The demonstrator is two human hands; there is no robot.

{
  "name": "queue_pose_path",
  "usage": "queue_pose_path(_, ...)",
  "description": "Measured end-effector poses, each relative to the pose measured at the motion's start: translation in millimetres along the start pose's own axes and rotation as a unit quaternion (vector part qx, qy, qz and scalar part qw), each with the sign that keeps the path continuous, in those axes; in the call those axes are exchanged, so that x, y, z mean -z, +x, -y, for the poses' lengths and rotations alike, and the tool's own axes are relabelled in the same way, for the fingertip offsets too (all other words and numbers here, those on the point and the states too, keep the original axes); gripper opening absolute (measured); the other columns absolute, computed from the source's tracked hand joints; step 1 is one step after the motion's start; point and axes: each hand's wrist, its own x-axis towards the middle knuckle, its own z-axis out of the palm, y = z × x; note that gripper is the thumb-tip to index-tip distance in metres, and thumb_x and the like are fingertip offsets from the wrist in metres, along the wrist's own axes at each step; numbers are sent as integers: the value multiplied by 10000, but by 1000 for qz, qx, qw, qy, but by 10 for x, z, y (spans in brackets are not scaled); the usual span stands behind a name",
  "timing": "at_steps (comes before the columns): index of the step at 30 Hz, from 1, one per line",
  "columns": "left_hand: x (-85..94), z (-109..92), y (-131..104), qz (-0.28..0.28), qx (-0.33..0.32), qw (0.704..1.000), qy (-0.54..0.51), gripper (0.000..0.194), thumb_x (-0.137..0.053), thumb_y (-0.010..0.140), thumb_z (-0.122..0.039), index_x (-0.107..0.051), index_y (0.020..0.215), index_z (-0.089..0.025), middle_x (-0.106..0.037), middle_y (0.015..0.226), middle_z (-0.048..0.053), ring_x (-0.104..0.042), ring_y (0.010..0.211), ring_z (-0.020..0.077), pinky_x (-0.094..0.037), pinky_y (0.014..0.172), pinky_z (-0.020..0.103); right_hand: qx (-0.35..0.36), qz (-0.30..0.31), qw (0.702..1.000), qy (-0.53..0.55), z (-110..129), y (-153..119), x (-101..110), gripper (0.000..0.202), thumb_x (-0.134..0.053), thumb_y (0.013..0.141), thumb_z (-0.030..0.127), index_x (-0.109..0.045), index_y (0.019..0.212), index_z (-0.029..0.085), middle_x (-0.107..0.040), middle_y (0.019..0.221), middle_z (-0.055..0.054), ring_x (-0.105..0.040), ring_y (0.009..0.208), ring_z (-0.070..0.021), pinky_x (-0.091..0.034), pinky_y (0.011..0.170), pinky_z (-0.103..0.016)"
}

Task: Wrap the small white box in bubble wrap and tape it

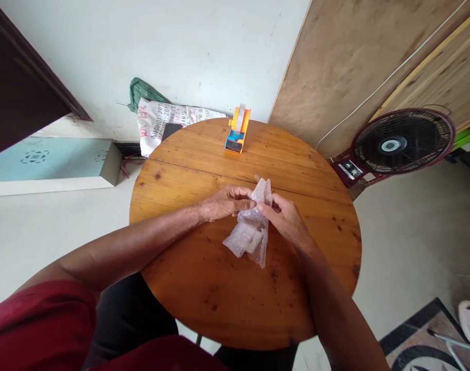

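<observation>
A crumpled piece of bubble wrap [252, 226] is held just above the middle of a round wooden table [215, 293]. My left hand [229, 202] grips its left side, thumb and fingers pinched together. From the other side my right hand [283, 215] pinches the wrap too, its thumb close to the left thumb. The wrap's loose ends spread toward me and stick up past the fingers. Whether something lies inside the folds I cannot tell.
An orange and blue tape dispenser [238, 129] with a roll stands at the table's far edge. Behind the table lean a printed white sack [152, 121] and a green bag [145, 93]. A fan [393, 147] stands to the right, a pale blue box [49, 159] lies left.
</observation>
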Motion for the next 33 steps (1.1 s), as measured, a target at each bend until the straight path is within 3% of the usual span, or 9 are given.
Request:
queue_pose_path(3, 15, -24, 18, -54, 25, 998, 5, 304, -752, 707, -403, -629, 738, -126, -505, 585, -40, -391, 479, 54, -306, 446, 188, 10, -7, 1000, 18, -54, 28, 70, 287, -576, 880, 438, -601, 749, 184, -533, 697, 21, -461, 654, -137, -338, 601, -269)
queue_pose_path(7, 75, -55, 44, -131, 38, 990, 30, 203, -679, 709, -314, -596, 694, -130, -506, 550, -38, -402, 444, 59, -310, 439, 200, 20, -69, 995, 68, -174, 103, 172, 301, -607, 865, 421, -584, 675, 188, -488, 654, 33, -434, 640, -125, -335, 599, -259)
queue_pose_path(12, 133, -51, 80, -184, 34, 982, 29, 131, -618, 741, -268, -566, 754, -149, -520, 597, -36, -424, 452, 68, -339, 448, 212, -53, -86, 972, 211, -262, 174, 180, 307, -707, 780, 497, -645, 760, 198, -618, 749, 1, -557, 680, -159, -457, 619, -279)
queue_pose_path(16, 136, -32, 70, -284, -101, 948, 99, 228, -664, 733, -237, -561, 923, -166, -516, 710, -43, -464, 591, 72, -383, 555, 193, -42, -79, 964, 251, -266, 205, 113, 341, -706, 768, 544, -656, 843, 215, -695, 871, -41, -647, 814, -211, -524, 711, -328)
queue_pose_path(19, 97, -25, 25, -248, -144, 942, 175, 222, -681, 789, -337, -562, 875, -170, -468, 671, -51, -413, 595, 72, -345, 558, 196, -31, -60, 961, 269, -238, 217, 63, 353, -671, 794, 560, -652, 908, 226, -725, 983, -63, -680, 940, -244, -551, 794, -370)
queue_pose_path(22, 36, -21, -14, -180, -81, 953, 228, 376, -747, 742, -482, -540, 792, -172, -444, 622, -59, -367, 561, 70, -295, 522, 205, -21, -40, 950, 309, -182, 204, 16, 363, -670, 807, 528, -661, 1019, 234, -726, 1106, -74, -679, 1047, -262, -548, 892, -409)
queue_pose_path(25, 0, -21, -18, -179, -45, 946, 265, 489, -824, 634, -528, -517, 798, -184, -456, 624, -63, -375, 570, 78, -279, 515, 205, -4, -24, 943, 332, -127, 177, -30, 339, -662, 830, 494, -665, 1052, 238, -720, 1147, -77, -676, 1074, -266, -536, 935, -420)
queue_pose_path(28, 12, -27, 4, -179, -25, 954, 239, 458, -820, 633, -472, -499, 794, -188, -471, 633, -64, -401, 570, 80, -291, 509, 200, 0, -21, 945, 327, -125, 166, -49, 311, -660, 834, 491, -663, 1010, 234, -724, 1109, -78, -686, 1025, -261, -536, 922, -416)
queue_pose_path(33, 89, -48, 56, -151, -32, 984, 86, 265, -717, 631, -234, -492, 756, -172, -509, 654, -60, -459, 577, 65, -358, 535, 184, -36, -90, 956, 278, -249, 217, 62, 322, -693, 770, 535, -622, 842, 229, -708, 893, -35, -674, 844, -220, -547, 818, -367)
